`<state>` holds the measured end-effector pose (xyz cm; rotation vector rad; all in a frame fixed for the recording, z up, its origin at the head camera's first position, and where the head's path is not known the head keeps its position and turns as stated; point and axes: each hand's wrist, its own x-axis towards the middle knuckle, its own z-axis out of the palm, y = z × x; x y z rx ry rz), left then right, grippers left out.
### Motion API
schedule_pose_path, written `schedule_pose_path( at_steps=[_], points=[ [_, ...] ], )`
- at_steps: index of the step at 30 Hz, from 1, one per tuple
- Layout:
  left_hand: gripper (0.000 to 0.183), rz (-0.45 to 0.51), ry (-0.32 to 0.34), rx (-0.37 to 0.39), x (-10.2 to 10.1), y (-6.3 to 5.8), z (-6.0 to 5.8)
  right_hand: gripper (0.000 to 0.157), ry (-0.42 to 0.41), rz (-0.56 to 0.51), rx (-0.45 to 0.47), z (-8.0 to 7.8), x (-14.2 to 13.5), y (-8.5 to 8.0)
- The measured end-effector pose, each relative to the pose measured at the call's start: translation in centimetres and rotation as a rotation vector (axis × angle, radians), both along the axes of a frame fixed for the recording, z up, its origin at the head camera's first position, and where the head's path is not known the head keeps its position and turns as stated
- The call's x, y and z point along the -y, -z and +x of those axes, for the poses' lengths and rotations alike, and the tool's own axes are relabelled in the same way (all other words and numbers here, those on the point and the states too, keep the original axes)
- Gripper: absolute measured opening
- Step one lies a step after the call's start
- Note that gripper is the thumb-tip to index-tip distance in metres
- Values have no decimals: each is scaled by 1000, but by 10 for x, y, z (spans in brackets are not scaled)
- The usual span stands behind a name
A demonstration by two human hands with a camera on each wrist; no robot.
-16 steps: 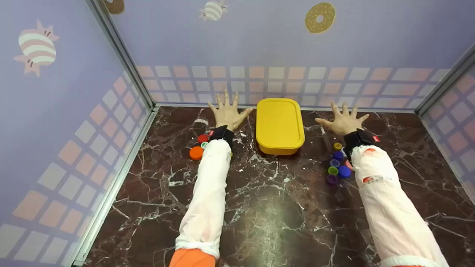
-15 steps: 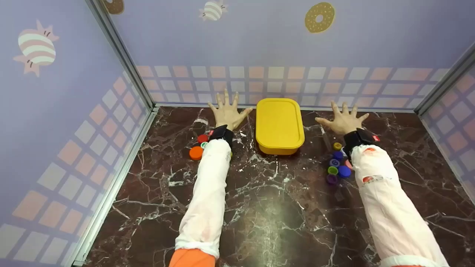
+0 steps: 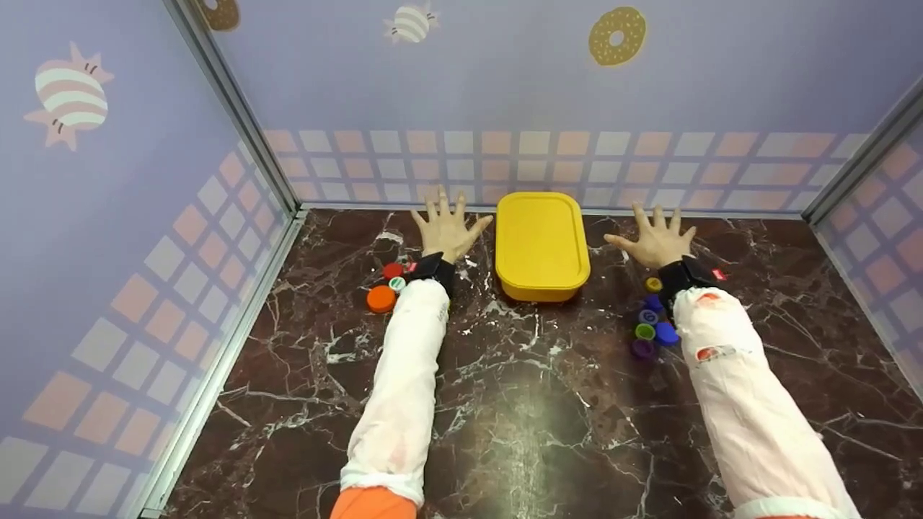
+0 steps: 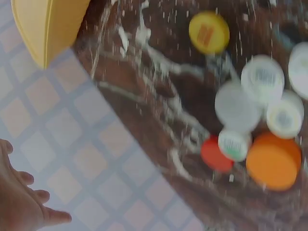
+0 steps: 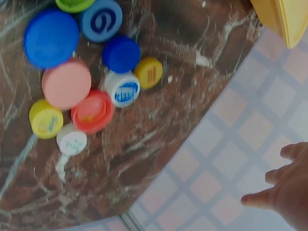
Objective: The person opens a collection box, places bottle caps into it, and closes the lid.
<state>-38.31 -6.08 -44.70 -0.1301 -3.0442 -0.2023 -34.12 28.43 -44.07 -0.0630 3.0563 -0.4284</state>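
My left hand (image 3: 445,232), fingers spread, is just left of a yellow lidded box (image 3: 542,241) and holds nothing. To the right of the box, my right hand (image 3: 656,241) also has its fingers spread and carries nothing. Bottle caps lie below the left forearm: an orange cap (image 4: 273,161), a red cap (image 4: 216,154), a yellow cap (image 4: 209,32) and several white ones. Another cluster of caps sits by the right wrist, with a blue cap (image 5: 51,38), a pink cap (image 5: 66,84), an open red cap (image 5: 93,111) and a purple cap (image 3: 644,349). Sleeves partly hide both clusters in the head view.
The dark marbled tabletop (image 3: 519,418) ends at a lilac back wall (image 3: 505,86) with a checked border. A side wall (image 3: 94,252) bounds it on the left, with a pale rail (image 3: 223,360) along its foot. Another wall (image 3: 894,216) stands on the right.
Both hands have drawn back slightly from the back wall. The right hand has also shifted a little left, toward the box. The box and caps stay in place.
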Motion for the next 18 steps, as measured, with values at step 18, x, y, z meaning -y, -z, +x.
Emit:
schedule_pose_path(
  at_steps=[18],
  points=[
    [55,527,89,-27,-60,208,-63,46,-108,-311,-37,7,48,57]
  ],
)
